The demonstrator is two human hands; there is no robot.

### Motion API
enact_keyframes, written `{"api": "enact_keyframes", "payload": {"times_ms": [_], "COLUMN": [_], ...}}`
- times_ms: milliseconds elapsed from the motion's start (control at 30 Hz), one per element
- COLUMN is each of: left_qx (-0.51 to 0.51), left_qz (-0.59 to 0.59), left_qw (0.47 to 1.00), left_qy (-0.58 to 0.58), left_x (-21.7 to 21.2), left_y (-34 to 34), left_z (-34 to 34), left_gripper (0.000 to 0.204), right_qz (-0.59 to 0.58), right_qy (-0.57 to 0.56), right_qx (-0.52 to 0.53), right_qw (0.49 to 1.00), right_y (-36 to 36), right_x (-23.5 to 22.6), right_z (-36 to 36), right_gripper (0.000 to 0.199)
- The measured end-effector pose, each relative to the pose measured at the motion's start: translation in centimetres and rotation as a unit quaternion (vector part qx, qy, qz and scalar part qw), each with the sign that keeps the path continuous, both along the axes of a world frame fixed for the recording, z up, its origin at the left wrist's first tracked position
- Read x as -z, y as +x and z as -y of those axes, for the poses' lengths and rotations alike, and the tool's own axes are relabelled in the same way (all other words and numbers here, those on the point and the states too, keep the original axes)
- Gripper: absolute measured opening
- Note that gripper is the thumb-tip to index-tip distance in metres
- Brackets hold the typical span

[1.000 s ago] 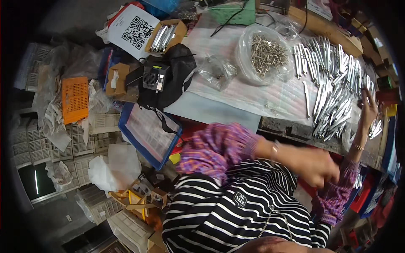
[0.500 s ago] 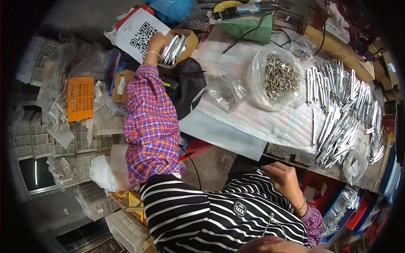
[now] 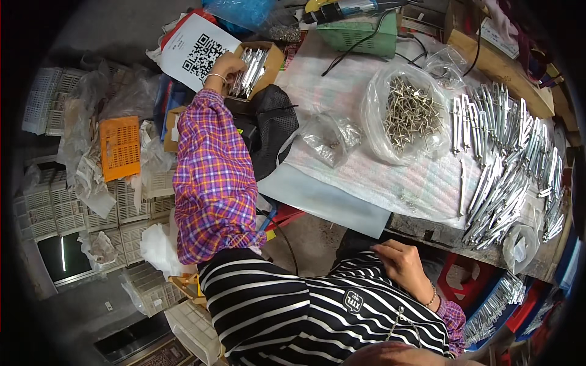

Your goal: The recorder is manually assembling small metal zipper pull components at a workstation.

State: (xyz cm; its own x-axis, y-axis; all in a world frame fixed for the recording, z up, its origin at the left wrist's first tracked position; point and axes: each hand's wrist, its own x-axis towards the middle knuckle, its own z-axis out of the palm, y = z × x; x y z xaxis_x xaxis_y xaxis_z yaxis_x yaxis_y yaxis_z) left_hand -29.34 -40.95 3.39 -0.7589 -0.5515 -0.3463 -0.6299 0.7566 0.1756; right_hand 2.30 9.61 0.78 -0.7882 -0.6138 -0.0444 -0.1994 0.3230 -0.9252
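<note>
At the far left of the table, my left hand [image 3: 227,66] is at the left side of an open cardboard box [image 3: 273,64]. Its fingers are curled in beside the slim silvery metal strips [image 3: 251,72] in the box; what they grip, if anything, is hidden. A white sheet with a printed square code [image 3: 198,52] lies just behind that hand. My right hand [image 3: 401,261] hovers over my lap, in front of the table's near edge. Its fingers are bent and pressed together, and their inner side is hidden.
A clear bag of metal pins [image 3: 412,116] stands mid-table, beside a smaller clear bag [image 3: 329,137]. Many silvery metal strips [image 3: 497,189] are heaped at the right. A black mesh bag [image 3: 273,122] lies near my left forearm. A green box-shaped device [image 3: 357,36] sits at the back.
My left hand has shifted slightly down and toward the box of strips, its fingers curled lower at the box's side. The whole view has moved a little. My right hand stays over my lap.
</note>
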Motion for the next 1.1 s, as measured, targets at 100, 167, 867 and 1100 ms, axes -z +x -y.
{"api": "enact_keyframes", "payload": {"times_ms": [100,167,867,1100], "left_qx": [-0.015,0.025,0.129,0.157], "left_qz": [0.000,-0.005,-0.250,-0.305], "left_qw": [1.000,1.000,0.955,0.815], "left_qy": [0.021,0.016,0.095,0.468], "left_x": [-0.7,-1.1,-6.4,-10.3], "left_y": [0.2,0.5,2.0,9.6], "left_z": [-0.4,-0.3,-0.8,-15.8], "left_gripper": [0.024,0.023,0.017,0.012], "right_qz": [0.008,0.013,-0.003,0.013], "right_qy": [0.003,0.006,0.025,-0.028], "right_qx": [0.002,0.003,0.037,0.099], "right_qw": [1.000,1.000,0.999,0.995], "right_y": [-0.1,-0.1,0.0,0.0], "right_x": [0.1,0.2,0.3,-0.1], "right_z": [0.0,0.1,-1.4,-2.7], "right_gripper": [0.019,0.019,0.020,0.021]}}
